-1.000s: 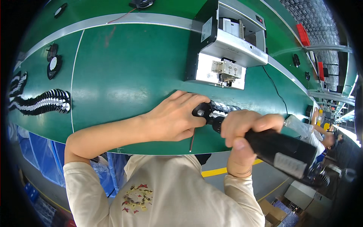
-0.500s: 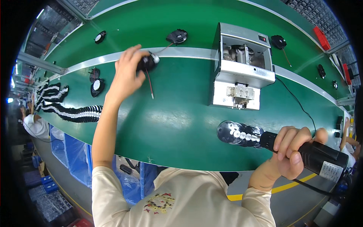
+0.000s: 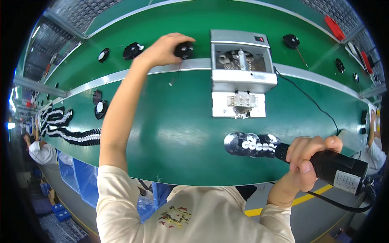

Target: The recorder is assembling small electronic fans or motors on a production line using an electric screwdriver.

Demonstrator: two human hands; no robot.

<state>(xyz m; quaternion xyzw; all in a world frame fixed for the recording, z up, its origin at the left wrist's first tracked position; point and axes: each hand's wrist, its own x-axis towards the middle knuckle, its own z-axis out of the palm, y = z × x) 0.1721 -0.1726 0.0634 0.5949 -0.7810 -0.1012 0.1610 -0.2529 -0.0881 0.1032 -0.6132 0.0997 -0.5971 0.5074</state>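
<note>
My left hand (image 3: 164, 50) is stretched far across the green bench (image 3: 170, 129) and grips a small round black part (image 3: 184, 49) with a thin wire hanging from it, just left of a grey metal machine (image 3: 242, 67). My right hand (image 3: 304, 164) holds a black powered hand tool (image 3: 338, 170) near the bench's front edge. The tool's front end lies over a row of round shiny discs (image 3: 249, 143).
More round black parts lie at the back: one (image 3: 133, 49) to the left, another (image 3: 291, 40) to the right. Black-and-white parts (image 3: 69, 129) stretch along the left. A cable (image 3: 312, 101) runs right from the machine. A co-worker (image 3: 38, 152) stands at the far left.
My left hand carried the black part from the front edge up and across to the back strip beside the machine. My right hand stays on the tool.
</note>
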